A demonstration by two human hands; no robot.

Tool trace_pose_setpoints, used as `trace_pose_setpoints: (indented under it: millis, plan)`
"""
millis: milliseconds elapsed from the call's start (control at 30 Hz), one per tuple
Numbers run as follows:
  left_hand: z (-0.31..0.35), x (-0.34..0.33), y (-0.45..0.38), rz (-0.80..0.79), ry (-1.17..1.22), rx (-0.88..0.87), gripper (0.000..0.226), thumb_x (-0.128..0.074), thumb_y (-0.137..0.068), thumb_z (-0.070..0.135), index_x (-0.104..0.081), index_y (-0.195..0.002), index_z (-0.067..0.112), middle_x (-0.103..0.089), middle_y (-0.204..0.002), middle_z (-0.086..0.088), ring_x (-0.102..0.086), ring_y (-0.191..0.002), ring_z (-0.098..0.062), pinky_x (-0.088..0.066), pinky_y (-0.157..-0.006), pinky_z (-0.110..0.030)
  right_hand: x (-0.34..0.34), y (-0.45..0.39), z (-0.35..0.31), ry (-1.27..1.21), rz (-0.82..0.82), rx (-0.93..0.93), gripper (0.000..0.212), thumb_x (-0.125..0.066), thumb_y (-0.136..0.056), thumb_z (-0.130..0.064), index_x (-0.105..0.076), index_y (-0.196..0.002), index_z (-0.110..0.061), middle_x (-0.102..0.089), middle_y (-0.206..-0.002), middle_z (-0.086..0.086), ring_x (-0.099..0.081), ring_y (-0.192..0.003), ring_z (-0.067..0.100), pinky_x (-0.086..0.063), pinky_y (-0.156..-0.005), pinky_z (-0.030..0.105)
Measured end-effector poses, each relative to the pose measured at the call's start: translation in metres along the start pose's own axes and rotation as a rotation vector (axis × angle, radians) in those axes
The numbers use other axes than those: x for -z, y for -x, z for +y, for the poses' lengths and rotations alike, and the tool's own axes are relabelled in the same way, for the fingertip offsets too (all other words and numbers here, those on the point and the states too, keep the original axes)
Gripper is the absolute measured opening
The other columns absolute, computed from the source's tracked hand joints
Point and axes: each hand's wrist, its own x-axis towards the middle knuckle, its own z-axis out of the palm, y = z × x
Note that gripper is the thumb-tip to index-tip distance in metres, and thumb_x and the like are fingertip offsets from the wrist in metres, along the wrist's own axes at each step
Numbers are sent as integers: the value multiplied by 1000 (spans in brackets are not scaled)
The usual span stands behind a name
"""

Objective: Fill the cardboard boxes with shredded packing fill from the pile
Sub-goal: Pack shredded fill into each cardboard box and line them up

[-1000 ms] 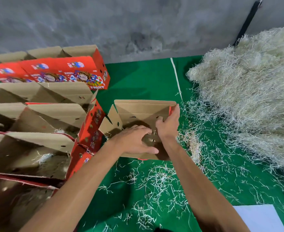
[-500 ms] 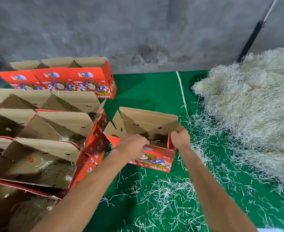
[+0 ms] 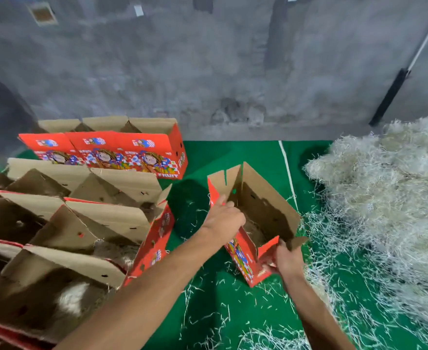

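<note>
left: box rows [image 3: 86,223] block | right: fill pile [image 3: 384,198] | between: mat [image 3: 245,306] seemingly passable

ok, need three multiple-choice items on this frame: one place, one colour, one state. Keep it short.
1. Where is the pile of shredded fill relative to the box being handled?
A. on its right B. on its left C. inside it

2. What colour is the floor covering?
A. blue B. green C. grey

3. What is the right hand doing?
A. scooping fill B. hanging free C. gripping a box flap

Answers:
1 A: the pile of shredded fill lies right of the open box.
2 B: the floor covering is green.
3 C: the right hand pinches the box's near flap, while the left hand rests on its left wall.
</note>
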Motion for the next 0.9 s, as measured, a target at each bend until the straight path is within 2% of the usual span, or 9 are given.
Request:
trace_pose_setpoints:
  millis: [67, 133, 233, 400, 500, 600, 700, 800, 900]
  plan:
    - [-16, -3, -12, 0, 3, -4, 27, -70, -81, 8, -74, -100, 26, -71, -104, 3, -53, -111, -21, -22, -115, -45, -17, -8, -14, 40, 11, 38, 32, -49, -103, -25, -51, -132, -11, -69, -110, 15, -70, -96, 34, -57, -88, 55]
    - [-35, -11, -25, 7, -12, 4, 31, -67, -84, 9, -73, -108, 27, -70, -109, 2, -53, -113, -21, -22, -115, -45, -35, -20, -31, 71, 17, 103, 28, -49, -103, -25, -57, -125, -11, -71, -103, 12, -70, -93, 31, -57, -88, 49]
    - [-67, -22, -40, 22, -26, 58, 29, -68, -84, 9, -71, -107, 24, -69, -107, 1, -54, -113, -21, -26, -112, -45, -67, -37, -57, 70, -61, 141, 25, -45, -104, -32, -59, -114, -15, -72, -97, 11, -70, -90, 31, -57, -88, 53]
    - [-124, -35, -59, 25, -19, 137, 23, -69, -82, 12, -67, -103, 22, -70, -106, 1, -57, -111, -20, -30, -106, -42, -133, -51, -86, 63, -234, 196, 67, -35, -92, -78, -44, -134, -26, -69, -109, -1, -71, -95, 19, -57, -90, 54]
    - [-154, -41, -64, 29, 24, 139, 31, -70, -82, 18, -64, -112, 23, -66, -116, 0, -54, -117, -22, -29, -110, -43, -171, -60, -104, 94, -332, 230, 86, -36, -78, -93, -37, -143, -36, -67, -127, 1, -69, -108, 25, -51, -98, 58]
    - [-188, -52, -62, 46, 102, 151, 22, -66, -87, 22, -65, -108, 23, -67, -110, -2, -57, -112, -23, -34, -105, -41, -213, -68, -122, 115, -391, 233, 66, -49, -74, -90, -47, -126, -50, -69, -124, -2, -70, -105, 22, -53, -96, 57]
    - [-221, -63, -59, 17, 179, 206, 19, -59, -94, 27, -66, -111, 22, -67, -111, -5, -59, -110, -26, -37, -100, -40, -256, -73, -139, 190, -437, 248, 62, -47, -76, -84, -52, -124, -46, -71, -118, 2, -68, -108, 29, -52, -97, 59]
    - [-256, -65, -55, -7, 273, 288, 24, -58, -96, 29, -69, -114, 20, -69, -113, -6, -62, -110, -27, -42, -97, -37, -299, -73, -149, 150, -465, 158, 41, -53, -90, -68, -60, -113, -35, -73, -100, 5, -74, -90, 30, -61, -75, 55]
    - [-293, -69, -44, -6, 412, 373, 20, -60, -91, 27, -72, -104, 18, -73, -103, -5, -67, -103, -26, -49, -90, -34, -341, -73, -153, 215, -535, 156, 28, -51, -95, -59, -62, -100, -35, -69, -86, -7, -72, -80, 18, -58, -54, 34]
